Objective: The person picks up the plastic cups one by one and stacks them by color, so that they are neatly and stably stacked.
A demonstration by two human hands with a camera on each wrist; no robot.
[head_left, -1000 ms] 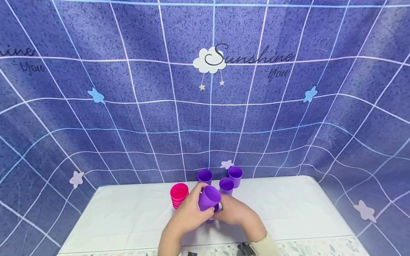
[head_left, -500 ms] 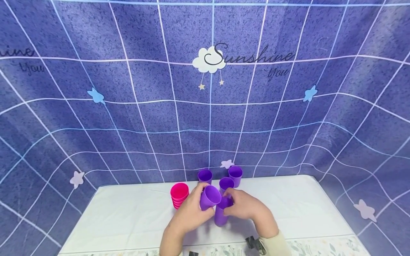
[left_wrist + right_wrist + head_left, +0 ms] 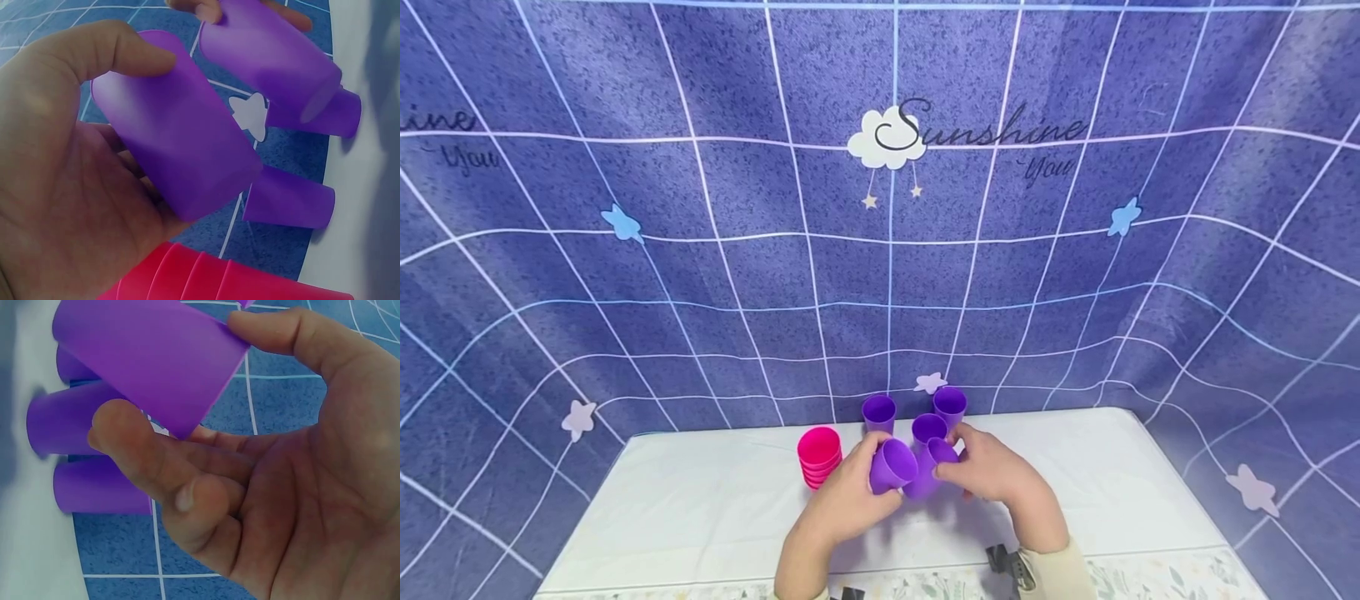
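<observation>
My left hand (image 3: 850, 496) grips a purple cup (image 3: 178, 134), its thumb across the side and the mouth tilted up in the head view. To its right, my right hand (image 3: 992, 471) pinches another purple cup (image 3: 150, 362) near the rim between thumb and fingers. That cup is tilted and held off the table, as the left wrist view shows. Behind the hands, three purple cups stand upright: a left one (image 3: 879, 410), a middle one (image 3: 929, 428) and a right one (image 3: 951, 403). A stack of pink cups (image 3: 818, 454) stands just left of my left hand.
The white table (image 3: 700, 500) ends at a blue gridded cloth backdrop (image 3: 760, 275) right behind the cups. A floral strip (image 3: 1135, 575) runs along the front edge. Black wrist gear (image 3: 1000, 558) sits by the right sleeve.
My right hand has moved right and drawn its purple cup out from beside the left hand, then lifted and tilted it. The left hand keeps its cup in nearly the same place.
</observation>
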